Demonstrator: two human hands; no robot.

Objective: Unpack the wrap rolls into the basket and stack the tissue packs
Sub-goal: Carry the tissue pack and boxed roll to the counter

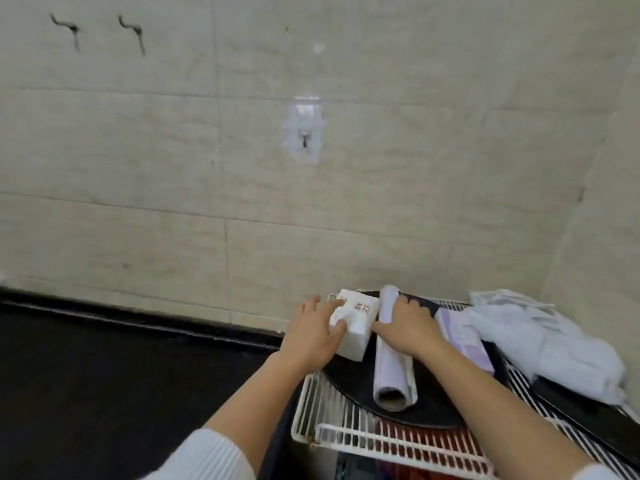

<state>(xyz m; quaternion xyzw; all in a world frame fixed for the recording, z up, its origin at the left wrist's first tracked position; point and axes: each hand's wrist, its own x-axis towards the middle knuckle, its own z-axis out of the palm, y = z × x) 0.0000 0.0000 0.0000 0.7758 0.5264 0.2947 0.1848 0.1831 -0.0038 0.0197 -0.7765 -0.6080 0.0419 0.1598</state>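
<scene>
Two hands are used in the white wire basket [346, 441]: the left hand [313, 336], its grip closed on a tissue pack [353, 323] at nine o'clock, and the right hand [408, 327], pressed over a wrap roll [391, 368], likely steadying it against rolling on the dark round tray [436, 410].

Both bare forearms emerge from white ribbed sleeves [211, 455].

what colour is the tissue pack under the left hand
White, with small orange-brown printed squares on top. The tissue pack shows best in the head view, held by the left hand.
</scene>
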